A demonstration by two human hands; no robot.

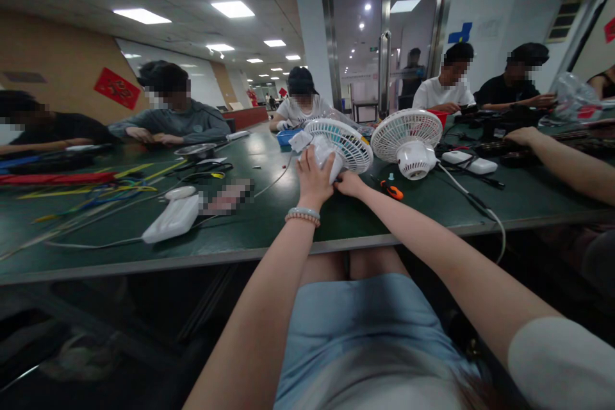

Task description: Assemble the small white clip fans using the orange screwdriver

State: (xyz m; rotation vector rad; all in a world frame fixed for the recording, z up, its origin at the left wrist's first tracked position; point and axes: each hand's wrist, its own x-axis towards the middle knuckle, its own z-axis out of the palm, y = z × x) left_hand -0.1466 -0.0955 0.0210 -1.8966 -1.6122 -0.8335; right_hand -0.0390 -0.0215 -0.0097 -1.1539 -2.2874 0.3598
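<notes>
My left hand is wrapped over the back housing of a white fan, which lies tilted with its grille facing away from me. Beside it, low against the same housing, my right hand has its fingers pinched together. A small dark bit shows at those fingertips, too small to name. A second white fan rests to the right, its motor housing towards me. Between that fan and my right forearm lies an orange-and-black tool, with a small teal piece near it.
To the left, a white plastic base and bundled cables lie on the green table. A white power strip and cords lie at right. A blue tray stands behind the fan. Several people sit around; another person's arm reaches in from the right.
</notes>
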